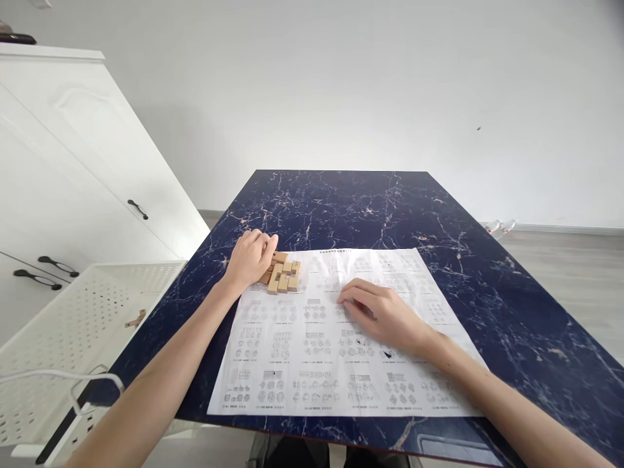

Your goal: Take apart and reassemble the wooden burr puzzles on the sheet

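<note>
A cluster of light wooden puzzle blocks [284, 273] lies on the upper left part of a printed instruction sheet [312, 364] spread over a dark blue marble table [351, 201]. My left hand [249, 258] rests against the left side of the blocks, fingers curled over them. My right hand [383, 315] lies palm down on the middle of the sheet, fingers stretched toward the left and holding nothing.
A white perforated tray [63, 325] stands left of the table with one small wooden piece [135, 319] in it. A white cabinet [73, 182] with dark handles fills the far left. A white cable [58, 375] runs at the lower left.
</note>
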{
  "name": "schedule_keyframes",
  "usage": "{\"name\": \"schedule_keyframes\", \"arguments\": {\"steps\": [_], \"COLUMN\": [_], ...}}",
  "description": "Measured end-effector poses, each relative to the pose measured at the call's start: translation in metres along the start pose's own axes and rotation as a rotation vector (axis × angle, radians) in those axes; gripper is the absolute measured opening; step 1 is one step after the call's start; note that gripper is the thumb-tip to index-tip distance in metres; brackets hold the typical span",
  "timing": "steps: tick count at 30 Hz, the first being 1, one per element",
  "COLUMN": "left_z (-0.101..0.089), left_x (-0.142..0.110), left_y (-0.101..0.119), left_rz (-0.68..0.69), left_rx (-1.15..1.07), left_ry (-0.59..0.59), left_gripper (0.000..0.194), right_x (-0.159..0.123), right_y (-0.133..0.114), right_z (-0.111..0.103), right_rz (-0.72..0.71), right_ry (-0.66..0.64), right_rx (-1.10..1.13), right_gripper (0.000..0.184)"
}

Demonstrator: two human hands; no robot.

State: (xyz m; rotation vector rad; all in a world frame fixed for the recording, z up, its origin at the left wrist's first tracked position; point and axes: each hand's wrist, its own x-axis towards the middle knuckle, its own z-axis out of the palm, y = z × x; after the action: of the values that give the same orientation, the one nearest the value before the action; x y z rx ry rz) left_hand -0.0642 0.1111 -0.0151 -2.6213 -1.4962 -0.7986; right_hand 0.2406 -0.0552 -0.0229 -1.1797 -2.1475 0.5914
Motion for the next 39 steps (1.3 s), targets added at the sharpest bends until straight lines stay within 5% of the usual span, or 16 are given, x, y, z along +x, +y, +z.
{"name": "schedule_keyframes", "arguments": {"steps": [39], "left_z": [-0.0019], "left_x": [-0.0009], "left_y": [0.0011], "left_rz": [-0.185], "left_rx": [0.204], "left_ry": [0.023], "left_gripper": [0.064], "right_x": [-0.0002], "right_y": [-0.0003], "right_z": [0.0000], "right_rz": [-0.002], "right_ry": [-0.001], "right_rx": [-0.031], "right_gripper": [0.023]}}
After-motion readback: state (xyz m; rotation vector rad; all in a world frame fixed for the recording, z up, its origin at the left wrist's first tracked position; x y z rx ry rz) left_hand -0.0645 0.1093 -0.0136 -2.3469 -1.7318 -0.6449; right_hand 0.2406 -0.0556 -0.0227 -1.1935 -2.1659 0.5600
